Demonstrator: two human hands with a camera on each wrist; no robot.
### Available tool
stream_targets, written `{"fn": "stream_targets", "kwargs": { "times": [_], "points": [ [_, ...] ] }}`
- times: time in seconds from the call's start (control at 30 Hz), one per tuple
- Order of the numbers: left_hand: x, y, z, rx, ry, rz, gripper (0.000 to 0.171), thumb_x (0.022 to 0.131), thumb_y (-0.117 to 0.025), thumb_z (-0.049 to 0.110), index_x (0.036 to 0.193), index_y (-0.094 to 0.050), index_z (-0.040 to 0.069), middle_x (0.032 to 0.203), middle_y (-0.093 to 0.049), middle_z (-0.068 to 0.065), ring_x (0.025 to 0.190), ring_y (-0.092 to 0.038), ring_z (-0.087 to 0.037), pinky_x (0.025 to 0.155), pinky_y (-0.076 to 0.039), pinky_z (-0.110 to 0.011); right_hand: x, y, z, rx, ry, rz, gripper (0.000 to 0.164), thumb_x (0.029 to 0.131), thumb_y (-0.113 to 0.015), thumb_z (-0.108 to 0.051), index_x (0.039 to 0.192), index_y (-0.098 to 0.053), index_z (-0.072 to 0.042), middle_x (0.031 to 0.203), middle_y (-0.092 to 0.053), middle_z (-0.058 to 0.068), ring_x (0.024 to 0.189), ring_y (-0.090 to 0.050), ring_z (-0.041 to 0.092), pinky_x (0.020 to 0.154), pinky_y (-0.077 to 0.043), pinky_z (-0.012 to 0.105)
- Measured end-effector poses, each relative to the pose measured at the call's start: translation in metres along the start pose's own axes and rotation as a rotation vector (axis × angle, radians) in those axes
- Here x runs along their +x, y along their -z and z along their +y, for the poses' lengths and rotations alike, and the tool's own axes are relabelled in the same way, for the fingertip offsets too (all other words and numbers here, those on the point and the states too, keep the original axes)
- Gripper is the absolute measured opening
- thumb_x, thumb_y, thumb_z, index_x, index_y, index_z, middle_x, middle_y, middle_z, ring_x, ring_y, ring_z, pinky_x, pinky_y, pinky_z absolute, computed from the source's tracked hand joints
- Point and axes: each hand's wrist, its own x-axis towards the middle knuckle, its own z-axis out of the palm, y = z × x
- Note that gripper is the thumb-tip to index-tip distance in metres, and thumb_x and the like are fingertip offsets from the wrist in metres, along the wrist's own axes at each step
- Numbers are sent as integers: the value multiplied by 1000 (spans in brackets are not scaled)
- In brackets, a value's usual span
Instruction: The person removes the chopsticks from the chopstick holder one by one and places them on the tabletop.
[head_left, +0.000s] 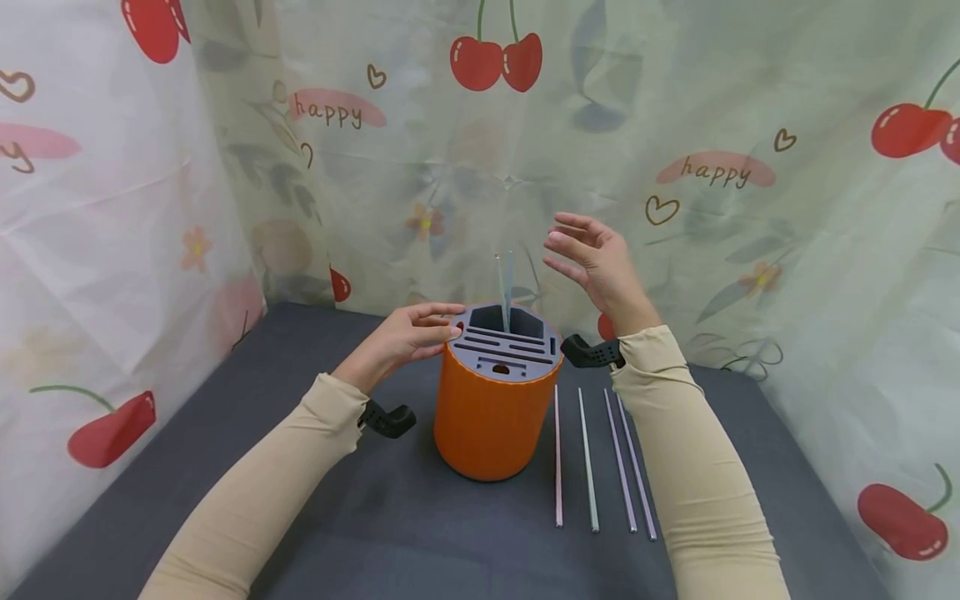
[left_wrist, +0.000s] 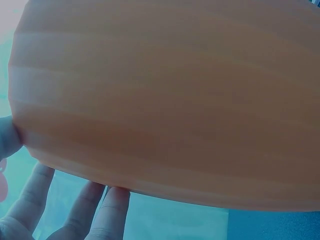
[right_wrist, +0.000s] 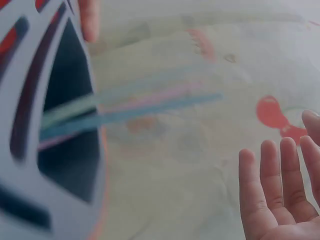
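At centre, the orange holder [head_left: 491,429]: my left hand [head_left: 408,337] touches its ten o'clock, fingers extended; at one, my right hand [head_left: 602,265] hovers, fingers parted, empty. Loose sticks [head_left: 588,462] at four: I'd lower each upright.

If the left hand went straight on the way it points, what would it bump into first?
Most likely the orange utensil holder: the left hand rests against its side, with no gap visible.

Head view forward-down, wrist views nearer, orange holder [head_left: 491,425] in all.
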Motion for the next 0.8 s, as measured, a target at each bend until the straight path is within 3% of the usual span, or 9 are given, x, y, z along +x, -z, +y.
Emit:
{"fn": "stream_targets", "kwargs": {
  "times": [0.17, 0.5, 0.8],
  "points": [
    [-1, 0, 0, -5, -10, -7, 47, 89, -71, 22, 135, -58, 20, 137, -53, -6, 129, -48, -22, 108, -41, -43, 7, -13, 9, -67, -65, -47, 39, 91, -64, -3, 130, -55, -4, 120, -57, 10, 106, -62, 24, 87, -55, 38],
    [0, -1, 1, -16, 14, 1, 45, 90, -71, 22, 133, -59, 21, 135, -54, -6, 128, -50, -21, 108, -41, -42, 15, -20, 23, -176, -199, -130, 37, 92, -64, -5, 128, -56, -2, 125, -55, 11, 118, -57, 29, 95, -50, 45],
    [1, 0, 0, -17, 21, -3, 47, 89, -71, 23, 135, -58, 22, 136, -53, -6, 128, -50, -21, 107, -42, -41, 15, -25, 25, -232, -301, -131, 31, 92, -62, 0, 122, -56, 1, 108, -60, 6, 92, -66, 18, 88, -54, 41]
  ]
}}
